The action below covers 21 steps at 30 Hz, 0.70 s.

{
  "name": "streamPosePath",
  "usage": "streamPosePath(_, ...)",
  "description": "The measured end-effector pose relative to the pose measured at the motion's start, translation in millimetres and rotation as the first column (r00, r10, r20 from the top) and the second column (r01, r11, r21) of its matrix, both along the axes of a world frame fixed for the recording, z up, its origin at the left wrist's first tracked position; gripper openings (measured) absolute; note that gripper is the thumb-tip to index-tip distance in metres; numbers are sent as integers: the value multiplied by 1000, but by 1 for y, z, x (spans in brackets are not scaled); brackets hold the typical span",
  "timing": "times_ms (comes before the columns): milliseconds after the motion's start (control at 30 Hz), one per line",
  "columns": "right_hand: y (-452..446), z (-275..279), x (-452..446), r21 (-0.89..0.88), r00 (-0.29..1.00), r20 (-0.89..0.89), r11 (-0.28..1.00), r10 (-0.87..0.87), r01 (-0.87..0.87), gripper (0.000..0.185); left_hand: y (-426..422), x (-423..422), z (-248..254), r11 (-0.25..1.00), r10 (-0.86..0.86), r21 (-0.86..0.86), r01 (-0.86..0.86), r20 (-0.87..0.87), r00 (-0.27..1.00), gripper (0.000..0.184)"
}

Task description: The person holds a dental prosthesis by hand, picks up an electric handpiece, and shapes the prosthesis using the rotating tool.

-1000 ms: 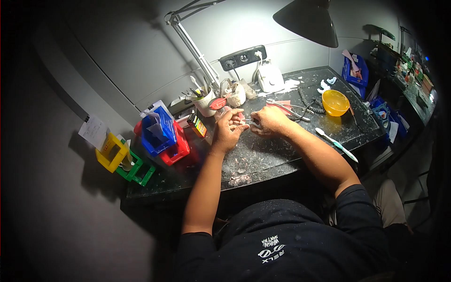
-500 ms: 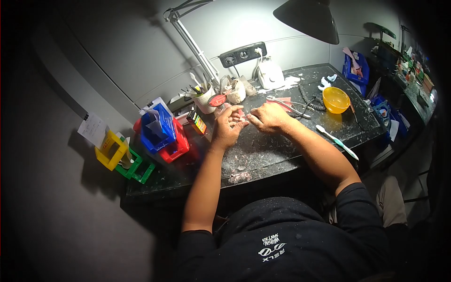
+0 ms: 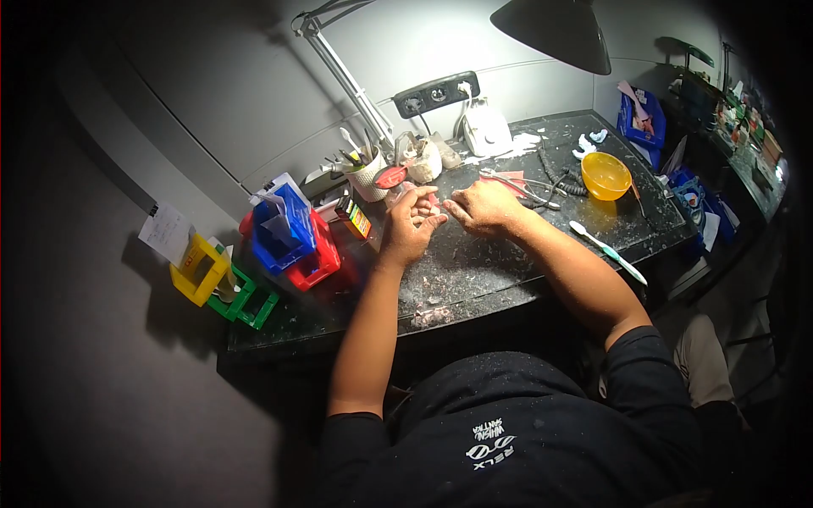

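I have both hands above the back-middle part of the worktop (image 3: 495,269), well in from the front edge, and pink and white crumbs (image 3: 432,316) are scattered between them and that edge. My left hand (image 3: 410,227) is half curled, fingers and thumb around a small pink piece (image 3: 434,200); it is partly hidden, so I cannot tell which way it points or how its long axis runs. My right hand (image 3: 483,210) is bent inward just beside it, fingertips drawn together toward the piece; whether they pinch anything I cannot tell. To the right, one toothbrush (image 3: 608,252) slants with its bristles toward the back and its handle reaching the front edge, near the right front corner. One yellow bowl (image 3: 606,176) sits near the right edge, and two small pale pieces (image 3: 584,147) lie behind it, toward the back right corner. Behind my right hand, metal tools (image 3: 535,184) lie over a pink sheet (image 3: 506,179), pointing rightward. Near the back edge are one white device (image 3: 487,131) and one white holder (image 3: 367,181) of upright tools. I count four bins at the left end: one blue (image 3: 284,230), one red (image 3: 319,264), one yellow (image 3: 200,271) and one green (image 3: 247,303).
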State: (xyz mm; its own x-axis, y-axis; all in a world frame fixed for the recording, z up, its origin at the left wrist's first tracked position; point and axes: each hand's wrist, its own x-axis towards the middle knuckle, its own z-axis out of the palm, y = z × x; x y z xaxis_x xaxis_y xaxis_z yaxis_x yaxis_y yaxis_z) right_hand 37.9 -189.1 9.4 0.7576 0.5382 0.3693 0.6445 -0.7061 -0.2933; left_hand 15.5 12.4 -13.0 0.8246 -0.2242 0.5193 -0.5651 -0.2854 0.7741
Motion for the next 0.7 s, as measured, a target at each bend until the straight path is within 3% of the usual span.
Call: streamPosePath(700,2,-2,1,20,999,32,999,-26,26,43,1,3,-5,997,-73,11,73,-28,997,45)
